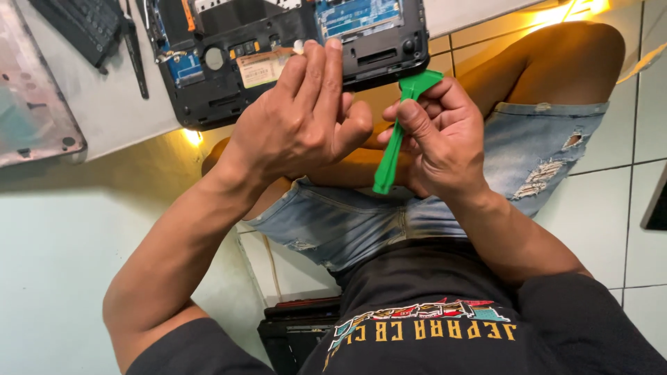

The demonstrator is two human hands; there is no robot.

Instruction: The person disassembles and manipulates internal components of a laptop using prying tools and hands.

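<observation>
White surface [104,104] carries an opened laptop base [278,48]; left hand [299,118] fingers its near edge, grip loose, right hand [441,135] pinching a green pry tool [392,149].

home repair corner: opened laptop chassis [278,55] on white table [104,104], removed keyboard [83,24], tiled floor [625,160].

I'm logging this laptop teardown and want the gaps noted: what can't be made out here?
Head view:
- Opened black laptop base: far part cut off by the top edge.
- Left hand: its palm side and fingertips' contact are hidden by its own back.
- Green plastic pry tool: middle covered by right hand.
</observation>
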